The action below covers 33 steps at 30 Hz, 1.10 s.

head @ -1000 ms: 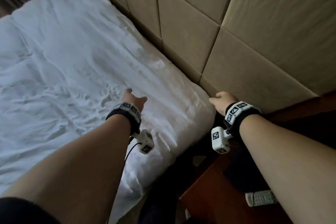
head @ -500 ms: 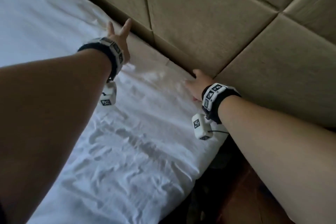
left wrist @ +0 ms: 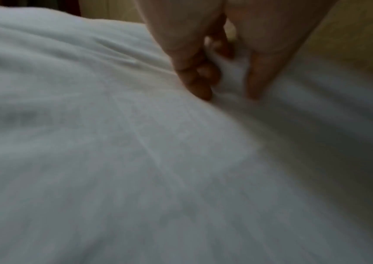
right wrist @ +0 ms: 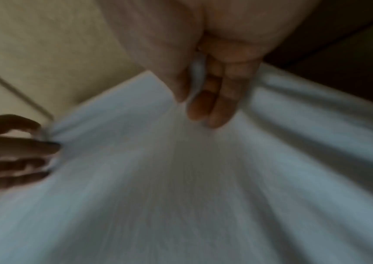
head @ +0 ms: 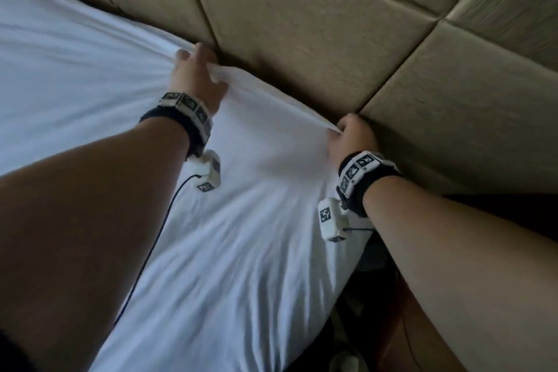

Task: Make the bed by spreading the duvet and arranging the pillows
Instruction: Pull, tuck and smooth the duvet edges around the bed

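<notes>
A white duvet (head: 256,220) covers the bed up to the padded headboard. My left hand (head: 196,72) grips a fold of the duvet's top edge close to the headboard; in the left wrist view its fingers (left wrist: 194,75) curl round bunched cloth (left wrist: 230,75). My right hand (head: 350,136) pinches the duvet's corner at the right end of that edge, with cloth (right wrist: 198,71) caught between thumb and fingers (right wrist: 215,107). The cloth is pulled taut between both hands. The left hand (right wrist: 18,151) also shows in the right wrist view. No pillows are in view.
The beige padded headboard (head: 332,24) runs right behind both hands. Off the bed's right side lies a dark gap (head: 371,266) with reddish-brown wood (head: 401,326) beside it. A black cable (head: 151,251) hangs from my left wrist over the duvet.
Both hands reached up to the headboard, went from spread fingers to gripping the duvet's top edge, and the cloth between them is now stretched tight.
</notes>
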Available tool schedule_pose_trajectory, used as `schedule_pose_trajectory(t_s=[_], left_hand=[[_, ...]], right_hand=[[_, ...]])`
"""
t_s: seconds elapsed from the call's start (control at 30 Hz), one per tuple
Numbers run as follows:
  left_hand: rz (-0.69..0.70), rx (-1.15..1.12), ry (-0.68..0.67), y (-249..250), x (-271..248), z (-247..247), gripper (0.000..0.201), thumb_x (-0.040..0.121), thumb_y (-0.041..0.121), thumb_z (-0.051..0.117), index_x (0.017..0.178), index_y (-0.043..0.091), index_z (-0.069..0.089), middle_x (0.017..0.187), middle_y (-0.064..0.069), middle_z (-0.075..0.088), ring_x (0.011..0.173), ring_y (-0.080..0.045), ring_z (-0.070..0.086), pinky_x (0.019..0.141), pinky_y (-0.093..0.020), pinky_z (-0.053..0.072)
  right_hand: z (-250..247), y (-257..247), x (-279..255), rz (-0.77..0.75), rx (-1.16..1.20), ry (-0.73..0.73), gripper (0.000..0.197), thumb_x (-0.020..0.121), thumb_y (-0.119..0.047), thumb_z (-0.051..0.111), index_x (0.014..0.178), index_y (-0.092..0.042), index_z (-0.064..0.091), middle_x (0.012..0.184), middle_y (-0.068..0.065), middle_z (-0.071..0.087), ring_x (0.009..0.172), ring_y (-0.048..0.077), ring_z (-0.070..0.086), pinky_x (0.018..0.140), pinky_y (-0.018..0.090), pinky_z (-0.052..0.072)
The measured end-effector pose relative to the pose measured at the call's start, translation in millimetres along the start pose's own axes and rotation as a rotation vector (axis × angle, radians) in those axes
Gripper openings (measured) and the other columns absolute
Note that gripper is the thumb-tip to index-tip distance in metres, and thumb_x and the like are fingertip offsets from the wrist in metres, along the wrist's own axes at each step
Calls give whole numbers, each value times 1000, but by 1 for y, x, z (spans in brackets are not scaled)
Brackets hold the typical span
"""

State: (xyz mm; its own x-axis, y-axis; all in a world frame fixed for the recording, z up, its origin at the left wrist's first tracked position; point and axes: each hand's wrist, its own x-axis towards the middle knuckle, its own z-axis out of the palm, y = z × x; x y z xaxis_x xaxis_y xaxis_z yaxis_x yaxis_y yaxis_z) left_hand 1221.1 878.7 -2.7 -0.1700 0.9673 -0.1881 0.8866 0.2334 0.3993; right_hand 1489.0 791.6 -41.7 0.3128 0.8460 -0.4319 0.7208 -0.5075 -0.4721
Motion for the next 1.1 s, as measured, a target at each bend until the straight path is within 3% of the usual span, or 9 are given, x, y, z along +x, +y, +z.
schedule_pose_trajectory(t_s=[0.07, 0.13, 0.27, 0.4, 0.53, 0.63, 0.87, 0.93, 1.1], left_hand=[[67, -110, -227, 3, -14, 26, 89, 81, 50, 81, 150, 57, 25, 159, -12, 31, 138, -35, 45, 110, -44, 42], [97, -108, -411, 8, -35, 53, 102, 81, 61, 76, 152, 64, 3, 171, -3, 9, 155, -35, 16, 121, -57, 28], [105, -184, -484, 24, -75, 96, 91, 88, 52, 73, 158, 53, 14, 172, 2, 7, 157, -28, 10, 123, -52, 26], [-95, -464, -530, 27, -117, 103, 66, 91, 59, 65, 151, 51, 38, 162, 8, 37, 144, -19, 41, 114, -41, 39], [-244, -641, -427, 24, -161, 80, 57, 91, 65, 61, 145, 48, 51, 141, 11, 58, 127, -13, 57, 105, -35, 45], [-294, -642, -249, 25, -191, 44, 52, 97, 59, 57, 144, 38, 55, 133, 14, 60, 119, -10, 59, 98, -30, 44], [-513, -954, 108, -1, -320, -52, 59, 93, 60, 60, 144, 30, 55, 135, 1, 61, 107, -20, 63, 100, -45, 54], [-599, -1065, 174, -20, -375, -67, 56, 97, 50, 62, 146, 25, 53, 135, -1, 58, 106, -22, 60, 96, -45, 55], [-782, -1147, 320, -76, -517, -78, 58, 97, 51, 62, 146, 22, 51, 131, 2, 53, 120, -26, 57, 98, -46, 54]], right_hand=[[11, 11, -6, 156, -4, -3, 41, 93, -15, 58, 132, -3, 51, 138, 22, 49, 125, 36, 51, 97, 36, 42], [24, 18, -19, 88, -53, 2, 51, 93, -17, 58, 141, -8, 42, 147, 20, 38, 132, 34, 43, 107, 36, 37], [50, 57, -37, -271, -583, -392, 69, 98, -40, 51, 157, -37, 16, 167, 3, 6, 151, 36, 9, 122, 49, 17], [42, 107, -58, 122, -933, -562, 59, 106, -26, 46, 160, -20, 21, 163, 15, 20, 149, 43, 21, 121, 51, 26], [3, 98, -69, -43, -711, -412, 47, 95, -32, 41, 142, -26, 38, 148, 11, 37, 139, 41, 35, 113, 55, 34], [-21, 60, -74, -106, -446, -423, 63, 94, -22, 50, 154, -28, 33, 153, 7, 42, 136, 33, 47, 109, 43, 44], [-71, -10, -166, -168, 84, -408, 84, 78, -56, 65, 153, -26, 42, 147, 1, 53, 126, 27, 58, 100, 34, 48], [-74, -20, -210, -239, 107, -441, 74, 88, -48, 66, 153, -21, 42, 148, 3, 52, 128, 27, 56, 96, 29, 43], [-57, -29, -322, -414, -41, -521, 74, 95, -50, 57, 156, -16, 35, 161, 8, 34, 143, 31, 39, 114, 41, 36]])
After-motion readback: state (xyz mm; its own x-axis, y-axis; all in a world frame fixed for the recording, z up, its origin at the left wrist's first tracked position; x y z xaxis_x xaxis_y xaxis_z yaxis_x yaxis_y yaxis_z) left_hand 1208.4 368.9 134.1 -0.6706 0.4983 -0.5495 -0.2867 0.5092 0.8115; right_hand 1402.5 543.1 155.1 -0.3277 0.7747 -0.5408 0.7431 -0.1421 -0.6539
